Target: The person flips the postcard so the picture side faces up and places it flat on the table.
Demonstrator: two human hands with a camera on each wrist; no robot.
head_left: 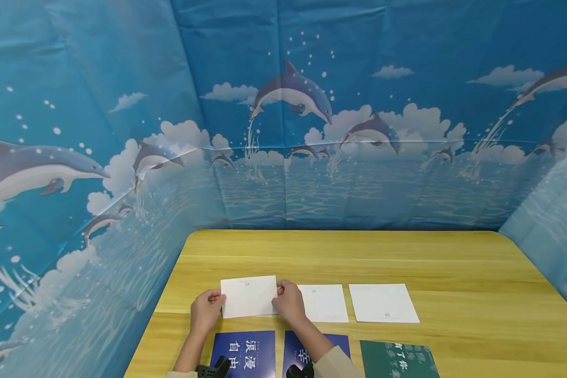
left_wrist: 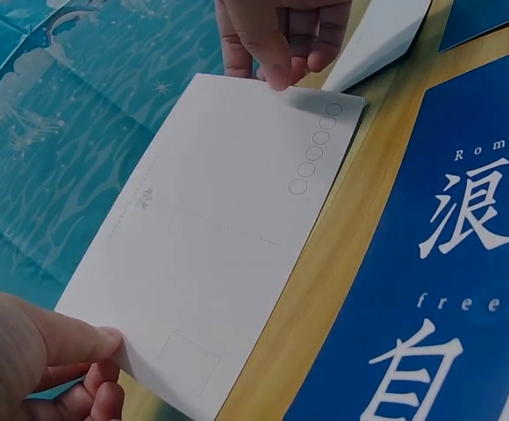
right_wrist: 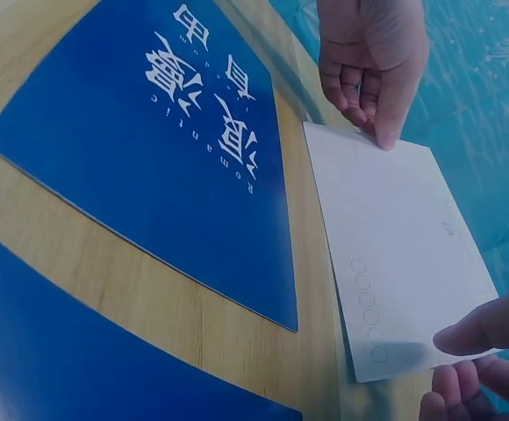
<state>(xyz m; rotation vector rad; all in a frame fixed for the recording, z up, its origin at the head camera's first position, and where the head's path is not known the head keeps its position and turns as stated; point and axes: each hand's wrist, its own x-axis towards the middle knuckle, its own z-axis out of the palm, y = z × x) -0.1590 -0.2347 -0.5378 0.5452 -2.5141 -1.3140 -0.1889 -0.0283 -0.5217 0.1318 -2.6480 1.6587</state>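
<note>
A white postcard (head_left: 248,299), blank side up with small printed circles and a stamp box, is held between both hands just over the table. My left hand (head_left: 205,311) pinches its left edge with thumb and fingers. On the opposite short edge, my right hand (head_left: 289,303) pinches it the same way. The left wrist view shows the left thumb (left_wrist: 105,344) lying on the card's face near a corner. Below it lies a blue card (head_left: 245,349) with white characters. Another blue card (head_left: 333,342) is partly hidden under the right forearm.
Two more white postcards (head_left: 328,304) (head_left: 382,303) lie to the right in the same row. A green card (head_left: 397,359) with white writing is at the front right. The yellow wooden table (head_left: 477,294) meets a blue dolphin-print curtain (head_left: 359,184) behind and at the sides.
</note>
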